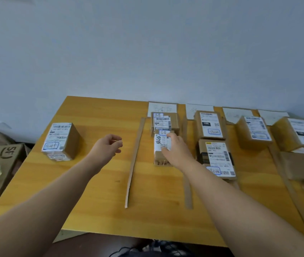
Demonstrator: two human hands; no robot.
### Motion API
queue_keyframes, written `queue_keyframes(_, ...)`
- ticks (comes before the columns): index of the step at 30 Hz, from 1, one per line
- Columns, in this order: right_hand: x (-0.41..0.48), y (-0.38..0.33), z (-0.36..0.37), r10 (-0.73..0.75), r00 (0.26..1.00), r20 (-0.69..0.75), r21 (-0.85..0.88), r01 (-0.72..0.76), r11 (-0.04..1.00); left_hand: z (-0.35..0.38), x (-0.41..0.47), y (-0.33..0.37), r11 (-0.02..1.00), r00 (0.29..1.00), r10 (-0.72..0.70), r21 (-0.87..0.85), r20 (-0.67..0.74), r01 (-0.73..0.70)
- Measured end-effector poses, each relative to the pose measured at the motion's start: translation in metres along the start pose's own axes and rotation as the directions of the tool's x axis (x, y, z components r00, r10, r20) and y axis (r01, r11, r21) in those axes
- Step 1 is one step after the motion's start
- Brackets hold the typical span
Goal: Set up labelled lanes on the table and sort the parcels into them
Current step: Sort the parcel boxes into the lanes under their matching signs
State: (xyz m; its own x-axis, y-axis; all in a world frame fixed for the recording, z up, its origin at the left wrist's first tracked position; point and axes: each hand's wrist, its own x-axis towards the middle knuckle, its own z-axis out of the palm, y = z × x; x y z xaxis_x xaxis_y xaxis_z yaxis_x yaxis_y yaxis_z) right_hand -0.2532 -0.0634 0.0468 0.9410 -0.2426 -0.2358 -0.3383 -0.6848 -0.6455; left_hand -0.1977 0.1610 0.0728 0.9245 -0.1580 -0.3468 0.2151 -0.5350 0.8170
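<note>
**A:** What is farthest left?

**B:** An open carton marked SF stands on the floor beside the table. On the wood, a lone parcel sits near the left edge. It is at nine o'clock from the left hand and well apart from it.

**A:** And the hands?

**B:** The left hand hovers over bare wood with its fingers loosely curled, holding nothing. The right hand holds the small parcel, thumb on the top label and fingers over the far edge and right side.

**A:** Where does that parcel lie?

**B:** It lies in the first lane, with the left strip at its nine o'clock and the second strip at its three. At twelve, the rear parcel sits close against it, though I cannot tell if they touch. Beyond that is a paper label by the wall.

**A:** What crowds the right side?

**B:** Past the second strip, at three o'clock, are two parcels, one behind the other. The near parcel lies just beside the right wrist. Farther right are the third-lane parcel and the fourth-lane parcel. A flat brown packet lies blurred at the frame's edge.

**A:** Where is there open room?

**B:** At six o'clock from the small parcel, the lane runs bare to the near edge. There is also wide bare wood between the lone parcel and the left strip.
</note>
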Motion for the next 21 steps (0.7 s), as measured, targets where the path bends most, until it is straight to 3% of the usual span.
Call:
queue_keyframes(3, 0.014, -0.012, 0.007, -0.043, 0.999, 0.020, 0.002, 0.043, 0.999, -0.008, 0.010, -0.011, 1.000, 0.998, -0.005, 0.029, -0.066, 0.007)
queue_keyframes(6, 0.023, -0.024, 0.014, -0.098, 0.995, -0.002, 0.052, 0.097, 0.994, -0.018, 0.016, -0.028, 0.986, 0.993, 0.014, 0.166, -0.120, 0.006)
queue_keyframes(15, 0.046, -0.081, 0.055, -0.077, 0.997, 0.000, 0.138, 0.077, 0.987, -0.090, 0.061, -0.070, 0.796, 0.976, 0.061, 0.601, -0.210, 0.079)
queue_keyframes(21, 0.047, -0.116, 0.112, 0.028, 1.000, 0.005, 0.174, -0.028, 0.984, -0.146, 0.089, -0.104, 0.746, 0.970, -0.113, 0.626, -0.215, 0.226)
